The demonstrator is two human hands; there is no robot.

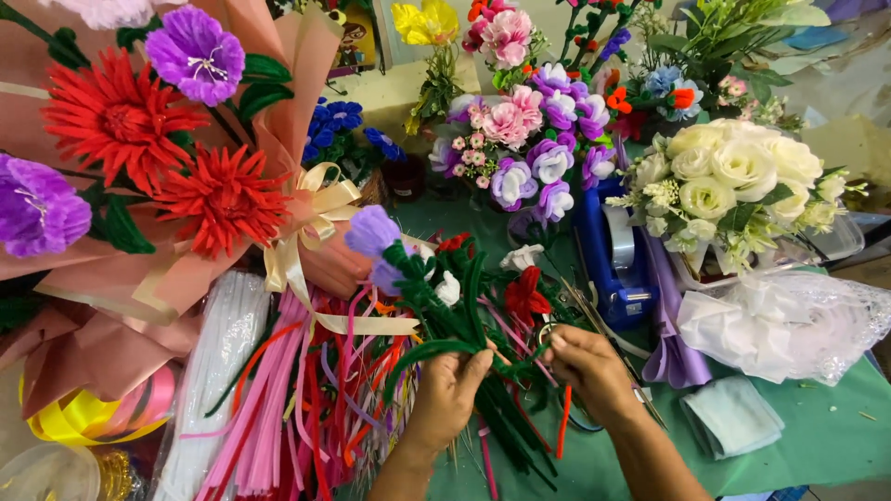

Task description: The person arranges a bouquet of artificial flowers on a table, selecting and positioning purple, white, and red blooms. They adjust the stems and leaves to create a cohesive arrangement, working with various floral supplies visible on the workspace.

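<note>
On the crowded green desk [817, 445], the loose bunch of green pipe-cleaner stems [464, 325] could slip and scatter, since the left hand [445, 394] pinches only one stem and the right hand [589, 366] another's end.

Craft workshop, pipe-cleaner bundles [269, 408], handmade bouquets [167, 158], tape dispenser [614, 260]

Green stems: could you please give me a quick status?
Left hand and right hand pinching green stems. Pink strips crowd left; blue tape holder behind.
</note>
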